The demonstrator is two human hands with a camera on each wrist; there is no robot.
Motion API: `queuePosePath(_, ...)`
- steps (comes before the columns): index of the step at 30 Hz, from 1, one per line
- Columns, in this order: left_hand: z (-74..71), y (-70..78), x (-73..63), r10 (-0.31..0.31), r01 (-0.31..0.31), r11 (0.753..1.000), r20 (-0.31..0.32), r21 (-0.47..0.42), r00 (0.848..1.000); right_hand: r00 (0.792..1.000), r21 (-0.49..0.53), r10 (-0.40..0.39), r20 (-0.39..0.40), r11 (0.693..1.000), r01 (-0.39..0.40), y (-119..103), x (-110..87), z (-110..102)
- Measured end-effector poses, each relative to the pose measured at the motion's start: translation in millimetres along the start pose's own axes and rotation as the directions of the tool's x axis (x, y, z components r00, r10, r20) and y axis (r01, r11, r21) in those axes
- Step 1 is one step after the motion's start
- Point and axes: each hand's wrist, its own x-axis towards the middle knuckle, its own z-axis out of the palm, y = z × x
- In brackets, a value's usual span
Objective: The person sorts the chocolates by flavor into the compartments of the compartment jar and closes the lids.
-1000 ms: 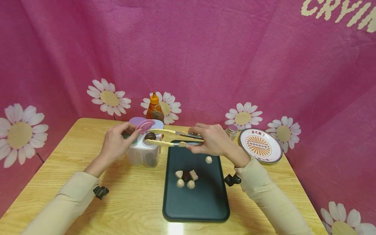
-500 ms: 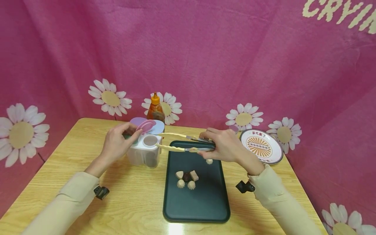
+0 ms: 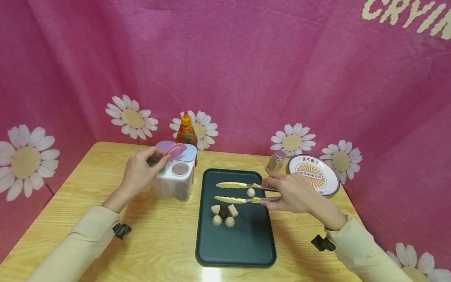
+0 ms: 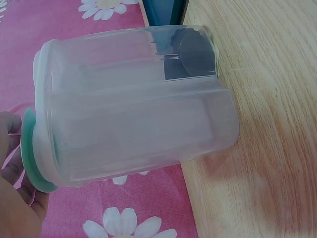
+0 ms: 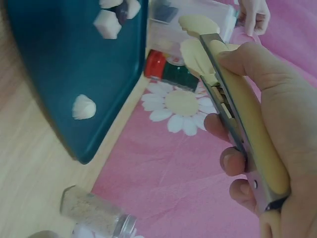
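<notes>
My left hand pinches the raised pink lid of a clear storage container with several coloured lids. Below that lid, the round opening in the white top is uncovered. Dark pieces lie at the container's bottom in the left wrist view. My right hand grips tongs with wavy yellow tips, their arms spread above the dark tray. In the head view a cream-coloured swirled chocolate shows between the tong arms. Nearer me on the tray sit a brown chocolate and several pale ones.
Behind the container stands an amber squeeze bottle with an orange cap. A small glass jar with a pinkish lid stands past the tray's back right corner, beside a patterned plate. A pink daisy-printed cloth hangs behind the table.
The tongs have let go of a dark chocolate at the container's opening. My right hand has carried them right and toward me, over the tray. My left hand stays on the lid.
</notes>
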Motion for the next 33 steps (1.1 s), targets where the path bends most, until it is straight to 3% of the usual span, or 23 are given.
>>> queuePosePath(17, 1.2, -0.6, -1.6, 0.017, -0.017, 1.0, -0.01, -0.002, 1.0, 0.995, -0.024, -0.055, 0.08, 0.998, 0.057, -6, -15.3, 14)
queuePosePath(33, -1.2, 1.0, -0.6, -0.01, 0.01, 1.0, 0.004, -0.007, 1.0, 0.991, -0.043, -0.071, 0.115, 0.996, 0.076, -7, -8.9, 19)
